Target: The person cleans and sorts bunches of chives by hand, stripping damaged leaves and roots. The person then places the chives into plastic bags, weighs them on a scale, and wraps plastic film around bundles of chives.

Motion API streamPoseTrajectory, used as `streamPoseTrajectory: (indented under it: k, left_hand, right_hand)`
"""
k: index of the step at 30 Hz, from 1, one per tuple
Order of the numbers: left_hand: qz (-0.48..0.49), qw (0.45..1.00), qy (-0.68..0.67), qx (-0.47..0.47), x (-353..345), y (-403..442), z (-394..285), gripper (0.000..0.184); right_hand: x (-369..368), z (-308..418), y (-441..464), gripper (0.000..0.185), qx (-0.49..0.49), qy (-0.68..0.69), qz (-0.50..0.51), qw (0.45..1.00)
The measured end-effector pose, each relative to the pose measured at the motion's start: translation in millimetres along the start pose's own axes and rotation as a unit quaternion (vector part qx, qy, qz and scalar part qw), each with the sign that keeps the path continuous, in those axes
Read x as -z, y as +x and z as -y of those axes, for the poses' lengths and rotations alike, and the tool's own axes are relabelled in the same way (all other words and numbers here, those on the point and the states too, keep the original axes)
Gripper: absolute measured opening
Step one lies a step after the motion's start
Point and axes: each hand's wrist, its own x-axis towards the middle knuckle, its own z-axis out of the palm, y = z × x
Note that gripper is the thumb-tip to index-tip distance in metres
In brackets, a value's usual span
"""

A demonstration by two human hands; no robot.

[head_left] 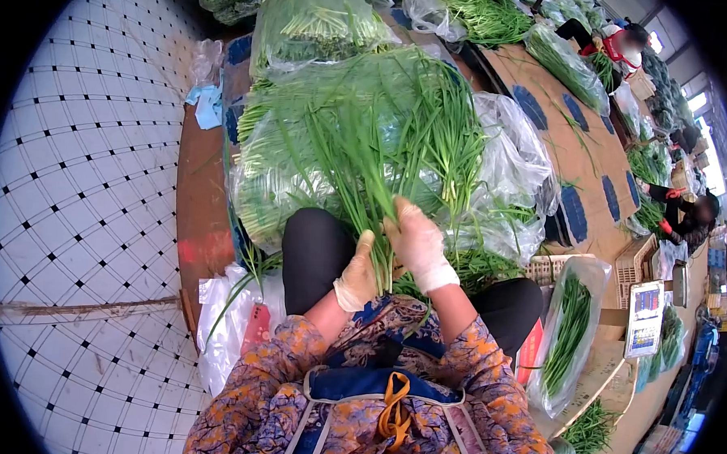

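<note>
My left hand [359, 273], in a pale thin glove, is wrapped round the lower stems of a bunch of long green stalks [346, 165]. Higher up, my right hand [419, 244], also gloved, has its fingers closed on the same bunch, close beside the left. The leafy ends fan out away from me, some of them blurred. Beyond lie large clear bags [281, 162] packed with green stalks, and loose stalks [441, 121] rest over them. More loose greens [479, 268] lie near my right knee.
At the right are a bagged bunch [568, 337], a scale [644, 320] and a plastic crate [635, 263]. White plastic bags [221, 322] lie at the left. Two people [692, 219] [619, 47] sit farther off at the right. Tiled wall stands left.
</note>
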Motion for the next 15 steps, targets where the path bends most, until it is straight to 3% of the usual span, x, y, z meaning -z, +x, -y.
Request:
streamPoseTrajectory:
  k: [2, 3, 4, 5, 6, 7, 8, 10, 11, 15]
  left_hand:
    - [0.054, 0.996, -0.061, -0.023, -7, -3, -6, 0.056]
    - [0.071, 0.996, -0.041, -0.015, -7, -5, -9, 0.06]
    - [0.089, 0.996, -0.022, -0.007, -7, -6, -10, 0.064]
    - [0.076, 0.99, -0.094, 0.076, -2, -5, -7, 0.055]
    - [0.074, 0.99, -0.095, 0.075, 7, -1, -1, 0.055]
    - [0.064, 0.993, -0.089, 0.053, 15, 3, 3, 0.05]
    - [0.053, 0.995, -0.081, 0.03, 22, 7, 7, 0.045]
    - [0.038, 0.989, -0.131, 0.053, 13, 4, 4, 0.036]
    - [0.017, 0.994, -0.099, 0.049, 12, 4, 3, 0.034]
    - [0.009, 0.997, -0.065, 0.039, 15, 0, 3, 0.032]
  right_hand:
    - [-1, 0, -15, 0.043, 0.075, -0.196, 0.137, 0.968]
    - [2, 5, -27, 0.039, 0.105, -0.209, 0.142, 0.962]
    - [4, -1, -25, 0.039, 0.104, -0.21, 0.145, 0.961]
    - [6, -11, -21, 0.036, 0.128, -0.111, 0.16, 0.972]
    - [5, -18, -18, 0.033, 0.15, -0.011, 0.174, 0.973]
    - [2, -18, -15, 0.028, 0.101, 0.004, 0.111, 0.989]
    - [0, -18, -10, 0.028, 0.101, 0.004, 0.11, 0.989]
    - [-5, -7, 7, 0.028, -0.032, -0.089, 0.11, 0.989]
    - [-20, -16, 14, 0.023, -0.035, -0.14, 0.095, 0.985]
    - [-35, -31, 18, 0.023, 0.001, -0.126, 0.102, 0.987]
